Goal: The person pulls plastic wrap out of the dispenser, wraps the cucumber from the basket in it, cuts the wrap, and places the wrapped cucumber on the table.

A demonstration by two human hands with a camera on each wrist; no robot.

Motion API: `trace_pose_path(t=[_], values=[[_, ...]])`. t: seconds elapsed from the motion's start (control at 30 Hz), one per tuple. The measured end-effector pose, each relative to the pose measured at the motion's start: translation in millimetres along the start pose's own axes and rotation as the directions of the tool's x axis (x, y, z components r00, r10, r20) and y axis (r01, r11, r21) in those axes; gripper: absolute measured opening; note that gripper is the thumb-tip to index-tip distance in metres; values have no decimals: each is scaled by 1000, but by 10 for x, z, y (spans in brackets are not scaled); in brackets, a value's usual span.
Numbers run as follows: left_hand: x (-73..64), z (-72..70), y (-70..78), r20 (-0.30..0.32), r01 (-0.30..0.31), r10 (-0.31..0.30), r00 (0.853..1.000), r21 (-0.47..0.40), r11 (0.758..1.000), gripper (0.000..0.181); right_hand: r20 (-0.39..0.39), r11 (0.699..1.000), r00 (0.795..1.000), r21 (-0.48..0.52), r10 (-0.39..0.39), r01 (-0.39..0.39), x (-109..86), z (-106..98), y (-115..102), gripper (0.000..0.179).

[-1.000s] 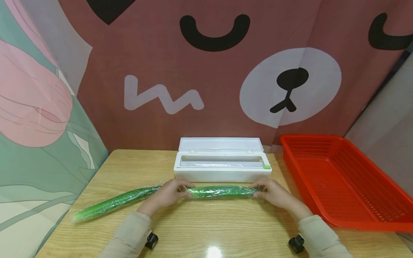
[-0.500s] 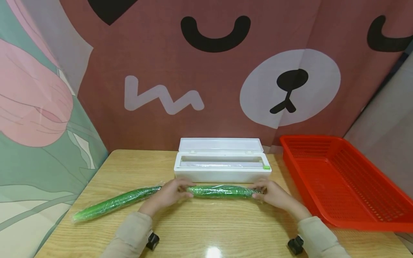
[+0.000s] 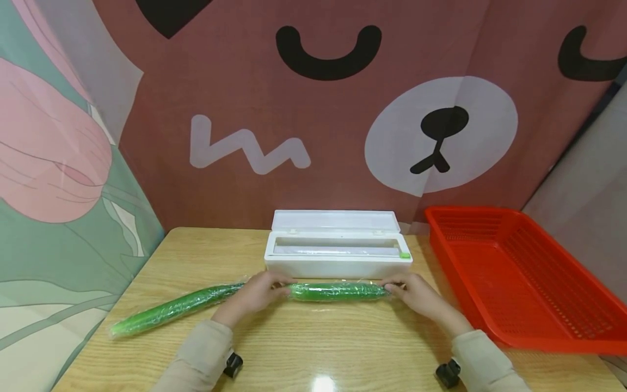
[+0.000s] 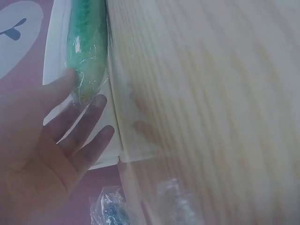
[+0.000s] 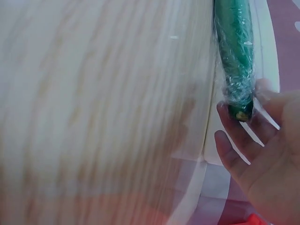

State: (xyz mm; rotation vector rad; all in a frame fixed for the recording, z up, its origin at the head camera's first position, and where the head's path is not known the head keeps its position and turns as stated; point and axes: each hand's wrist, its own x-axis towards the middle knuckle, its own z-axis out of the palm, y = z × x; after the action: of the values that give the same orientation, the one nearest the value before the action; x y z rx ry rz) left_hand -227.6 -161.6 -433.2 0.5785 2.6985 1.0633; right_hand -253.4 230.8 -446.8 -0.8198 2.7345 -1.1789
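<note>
A cucumber point(image 3: 338, 292) wrapped in clear plastic film lies crosswise between the two hands, in front of the white cling film box point(image 3: 338, 267). My left hand point(image 3: 262, 291) pinches its pale left end, with the thumb on one side and fingertips on the other in the left wrist view. At the dark stem end, my right hand point(image 3: 416, 296) holds it between thumb and fingers; the right wrist view shows film bunched around that tip point(image 5: 241, 112). A second film-wrapped cucumber point(image 3: 176, 309) lies slanted on the table at the left, its far end near my left wrist.
The box lid point(image 3: 335, 220) stands raised, with a roll of film point(image 3: 338, 250) inside and a green slider point(image 3: 404, 254) at its right end. A red plastic basket point(image 3: 529, 288) stands at the right. A patterned cloth point(image 3: 338, 125) hangs behind the wooden table point(image 3: 313, 337).
The cucumber between the hands has rolled a little, its shine and film creases shifting. The fingertips have moved slightly on its ends; the other cucumber, box and basket stay put.
</note>
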Motion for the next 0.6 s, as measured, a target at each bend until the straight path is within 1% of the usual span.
trace_pose_path(t=[0.07, 0.13, 0.27, 0.33, 0.4, 0.53, 0.6], values=[[0, 11, -2, -2, 18, -18, 1000, 9, 1000, 29, 3, 1000, 1000, -10, -2, 2, -8, 13, 17, 17], [3, 22, 2, -7, 24, -24, 1000, 19, 1000, 33, 2, 1000, 1000, -16, -1, 1, -14, 29, 29, 20], [27, 38, 21, -30, -8, 9, 1000, 47, 999, 39, -14, 999, 1000, -42, -25, 24, -2, 58, 51, 28], [39, 41, 33, -45, -15, 18, 999, 63, 998, 37, -28, 997, 998, -51, -51, 49, 9, 63, 48, 27], [42, 38, 44, -53, -9, 13, 999, 71, 997, 34, -31, 996, 997, -56, -65, 63, 12, 58, 41, 25], [19, 30, 54, -44, 27, -24, 999, 64, 998, 32, -11, 998, 999, -57, -38, 38, -10, 32, 7, 23], [5, 31, 56, -35, 34, -32, 999, 62, 997, 32, 2, 998, 1000, -61, -22, 22, -23, 22, -7, 24]])
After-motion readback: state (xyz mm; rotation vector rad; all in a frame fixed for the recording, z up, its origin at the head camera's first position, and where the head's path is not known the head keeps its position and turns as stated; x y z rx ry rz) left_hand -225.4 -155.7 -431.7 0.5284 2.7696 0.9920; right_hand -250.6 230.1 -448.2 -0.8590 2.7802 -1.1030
